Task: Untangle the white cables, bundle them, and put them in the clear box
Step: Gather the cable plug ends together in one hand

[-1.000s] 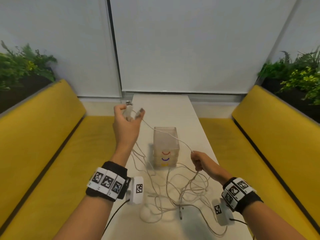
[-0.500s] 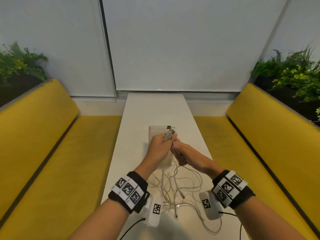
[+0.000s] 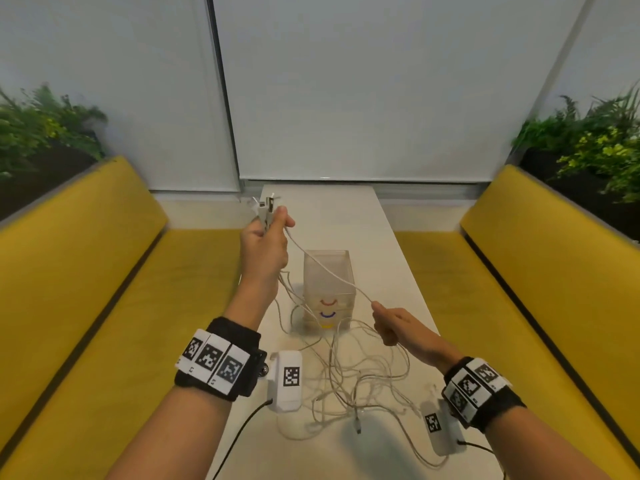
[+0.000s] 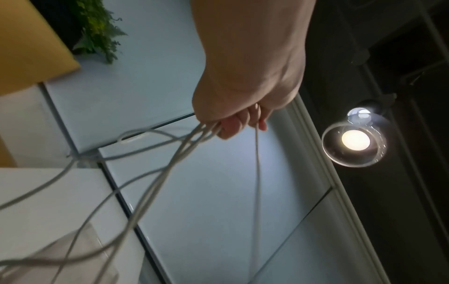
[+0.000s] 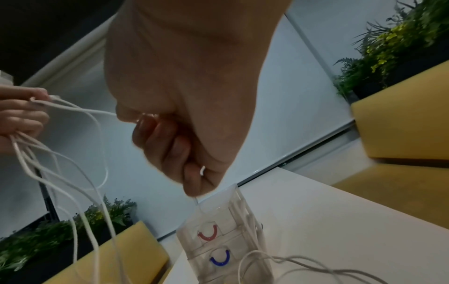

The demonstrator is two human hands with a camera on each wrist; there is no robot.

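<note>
Several thin white cables (image 3: 349,372) lie in a loose tangle on the white table (image 3: 391,258), in front of the clear box (image 3: 329,271). My left hand (image 3: 265,237) is raised left of the box and grips a bunch of cable plugs (image 3: 265,207); the strands (image 4: 170,153) hang down from its fist (image 4: 233,123). One cable (image 3: 329,270) runs taut from that hand across the box to my right hand (image 3: 389,322), which grips it low at the right. In the right wrist view the fingers (image 5: 170,146) curl round that cable above the box (image 5: 218,236).
The clear box has red, blue and yellow curved marks (image 3: 327,315) on its front. Yellow benches (image 3: 104,271) flank the narrow table on both sides, with plants (image 3: 588,143) behind them. White blinds (image 3: 346,81) close off the far end.
Half a second ago both hands met above the box. Now they have drawn apart: the left rose to the upper left with the plugs, the right slid down the cable to the lower right.
</note>
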